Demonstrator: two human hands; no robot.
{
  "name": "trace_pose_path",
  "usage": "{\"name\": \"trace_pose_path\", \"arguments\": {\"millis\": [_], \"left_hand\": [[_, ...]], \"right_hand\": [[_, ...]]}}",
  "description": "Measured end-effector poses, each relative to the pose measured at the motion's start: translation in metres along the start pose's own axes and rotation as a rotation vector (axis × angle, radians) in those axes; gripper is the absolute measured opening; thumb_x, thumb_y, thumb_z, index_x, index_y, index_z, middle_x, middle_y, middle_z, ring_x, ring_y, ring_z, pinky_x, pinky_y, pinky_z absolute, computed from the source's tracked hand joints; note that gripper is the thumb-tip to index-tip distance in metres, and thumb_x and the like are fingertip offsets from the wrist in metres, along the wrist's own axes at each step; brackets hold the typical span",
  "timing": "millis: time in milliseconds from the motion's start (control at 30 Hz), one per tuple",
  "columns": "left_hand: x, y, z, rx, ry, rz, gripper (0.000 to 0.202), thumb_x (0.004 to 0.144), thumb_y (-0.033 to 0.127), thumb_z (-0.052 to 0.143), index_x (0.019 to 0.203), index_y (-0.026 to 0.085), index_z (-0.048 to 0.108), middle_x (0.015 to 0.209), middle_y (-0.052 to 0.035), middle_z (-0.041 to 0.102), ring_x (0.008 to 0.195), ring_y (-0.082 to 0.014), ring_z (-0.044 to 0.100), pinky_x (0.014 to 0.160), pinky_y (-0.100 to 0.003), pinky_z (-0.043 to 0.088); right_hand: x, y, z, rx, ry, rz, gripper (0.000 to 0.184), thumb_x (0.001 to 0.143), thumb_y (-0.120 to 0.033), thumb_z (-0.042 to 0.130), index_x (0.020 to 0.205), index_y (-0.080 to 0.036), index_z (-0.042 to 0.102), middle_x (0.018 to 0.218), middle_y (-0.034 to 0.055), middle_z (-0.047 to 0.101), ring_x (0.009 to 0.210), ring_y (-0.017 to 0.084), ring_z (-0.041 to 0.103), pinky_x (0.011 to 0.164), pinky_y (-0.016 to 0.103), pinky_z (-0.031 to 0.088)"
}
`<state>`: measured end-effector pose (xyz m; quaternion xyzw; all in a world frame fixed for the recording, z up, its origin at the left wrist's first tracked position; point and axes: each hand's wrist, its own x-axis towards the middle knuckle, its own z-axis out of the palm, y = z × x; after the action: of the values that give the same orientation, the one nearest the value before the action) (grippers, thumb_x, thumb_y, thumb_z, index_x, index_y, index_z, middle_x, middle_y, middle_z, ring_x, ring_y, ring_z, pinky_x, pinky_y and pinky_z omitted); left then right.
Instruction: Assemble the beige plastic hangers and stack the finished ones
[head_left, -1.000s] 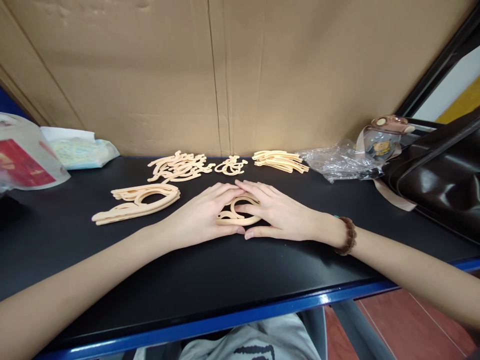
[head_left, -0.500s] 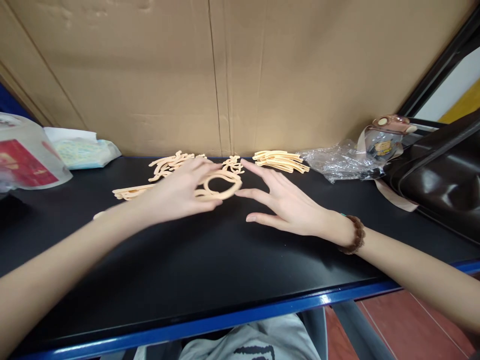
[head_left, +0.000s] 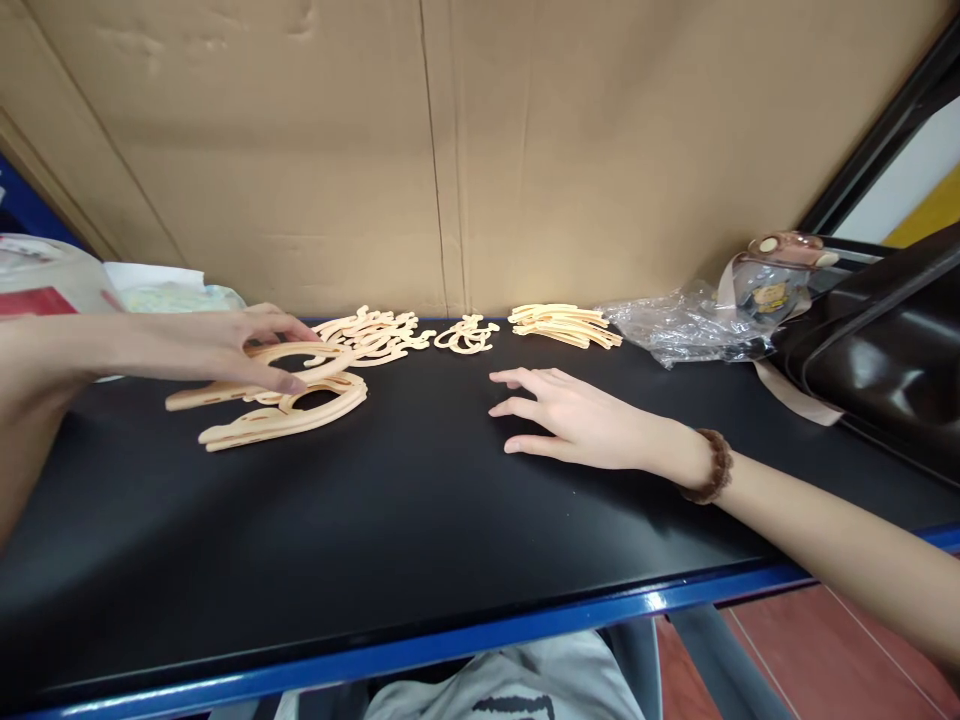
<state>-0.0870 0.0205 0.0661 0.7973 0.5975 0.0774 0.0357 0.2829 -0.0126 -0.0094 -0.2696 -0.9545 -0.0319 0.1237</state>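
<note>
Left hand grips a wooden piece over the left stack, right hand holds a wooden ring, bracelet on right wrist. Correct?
No: the right hand holds nothing; it lies open, palm down, on the black table, as the head view shows. The rest stands: left hand grips a curved wooden piece over the left stack, bracelet on right wrist.

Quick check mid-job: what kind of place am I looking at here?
Probably a makeshift craft or assembly bench: a black benchtop backed by plain cardboard, piles of cut wooden pieces along it, and a handbag at the right. The left hand holds one curved piece over a stack.
</note>
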Motion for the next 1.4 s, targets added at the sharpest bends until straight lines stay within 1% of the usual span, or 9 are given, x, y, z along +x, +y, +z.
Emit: {"name": "trace_pose_path", "arguments": {"millis": [100, 167, 333, 500, 667, 833, 967, 1200, 1400], "left_hand": [[-0.002, -0.002, 0.001, 0.043, -0.216, -0.006, 0.072, 0.066, 0.07, 0.063, 0.12, 0.022, 0.06, 0.115, -0.0051, 0.063, 0.094, -0.0254, 0.058, 0.082, -0.038, 0.049], [-0.003, -0.003, 0.001, 0.033, -0.252, 0.01, 0.07, 0.069, 0.065, 0.064, 0.124, 0.022, 0.056, 0.119, -0.0047, 0.061, 0.1, -0.0268, 0.057, 0.085, -0.038, 0.048], [0.0, -0.006, 0.004, -0.009, -0.303, -0.007, 0.069, 0.068, 0.058, 0.066, 0.127, 0.024, 0.055, 0.122, -0.0055, 0.062, 0.107, -0.03, 0.057, 0.093, -0.045, 0.044], [0.003, -0.001, 0.006, 0.037, -0.296, 0.016, 0.071, 0.066, 0.056, 0.066, 0.127, 0.021, 0.056, 0.123, -0.0081, 0.061, 0.108, -0.031, 0.057, 0.093, -0.044, 0.045], [0.004, -0.008, 0.011, 0.075, -0.286, 0.073, 0.064, 0.073, 0.052, 0.063, 0.129, 0.021, 0.055, 0.126, -0.0065, 0.058, 0.111, -0.0293, 0.055, 0.095, -0.043, 0.043], [0.01, -0.018, 0.015, 0.136, -0.373, -0.003, 0.072, 0.069, 0.05, 0.064, 0.134, 0.023, 0.05, 0.136, -0.0056, 0.05, 0.119, -0.0279, 0.05, 0.1, -0.037, 0.039], [0.012, -0.021, 0.017, 0.155, -0.344, -0.006, 0.071, 0.068, 0.047, 0.064, 0.134, 0.023, 0.051, 0.136, -0.0047, 0.05, 0.118, -0.0263, 0.05, 0.1, -0.035, 0.038], [0.011, -0.025, 0.021, 0.163, -0.313, 0.049, 0.071, 0.068, 0.047, 0.065, 0.133, 0.023, 0.051, 0.134, -0.0056, 0.052, 0.117, -0.0268, 0.051, 0.1, -0.038, 0.039], [0.012, -0.023, 0.022, 0.181, -0.324, 0.026, 0.072, 0.065, 0.043, 0.065, 0.133, 0.026, 0.051, 0.136, -0.0031, 0.049, 0.118, -0.0265, 0.05, 0.102, -0.039, 0.037]], "right_hand": [[0.0, 0.001, 0.0, 0.016, -0.031, 0.013, 0.043, 0.096, -0.047, 0.042, 0.124, -0.018, 0.058, 0.137, 0.0141, 0.048, 0.122, 0.027, 0.051, 0.103, 0.046, 0.041], [0.0, 0.001, 0.0, 0.02, -0.042, 0.02, 0.044, 0.096, -0.047, 0.041, 0.124, -0.018, 0.058, 0.136, 0.0139, 0.049, 0.122, 0.027, 0.051, 0.103, 0.045, 0.041], [0.001, -0.001, -0.001, 0.025, -0.064, 0.033, 0.044, 0.096, -0.046, 0.042, 0.125, -0.017, 0.058, 0.135, 0.0139, 0.05, 0.122, 0.026, 0.051, 0.105, 0.045, 0.04], [0.001, -0.002, -0.002, 0.025, -0.076, 0.04, 0.043, 0.096, -0.045, 0.042, 0.126, -0.017, 0.057, 0.135, 0.0131, 0.05, 0.121, 0.026, 0.051, 0.105, 0.044, 0.039], [0.0, -0.001, -0.001, 0.019, -0.071, 0.038, 0.043, 0.096, -0.045, 0.042, 0.126, -0.017, 0.057, 0.135, 0.012, 0.05, 0.12, 0.026, 0.052, 0.105, 0.044, 0.039], [0.0, 0.0, 0.0, 0.023, -0.065, 0.028, 0.042, 0.097, -0.045, 0.042, 0.125, -0.018, 0.057, 0.134, 0.0125, 0.051, 0.119, 0.027, 0.053, 0.103, 0.045, 0.041], [0.001, 0.0, 0.0, 0.021, -0.074, 0.032, 0.042, 0.096, -0.045, 0.042, 0.125, -0.018, 0.057, 0.134, 0.012, 0.051, 0.118, 0.026, 0.053, 0.103, 0.045, 0.04], [0.001, 0.0, 0.0, 0.028, -0.075, 0.019, 0.042, 0.097, -0.044, 0.042, 0.125, -0.017, 0.057, 0.128, 0.0101, 0.056, 0.113, 0.025, 0.054, 0.1, 0.043, 0.043], [0.001, 0.001, 0.001, 0.027, -0.062, 0.007, 0.041, 0.096, -0.043, 0.043, 0.124, -0.017, 0.057, 0.127, 0.0102, 0.056, 0.111, 0.024, 0.055, 0.098, 0.043, 0.044]]}}
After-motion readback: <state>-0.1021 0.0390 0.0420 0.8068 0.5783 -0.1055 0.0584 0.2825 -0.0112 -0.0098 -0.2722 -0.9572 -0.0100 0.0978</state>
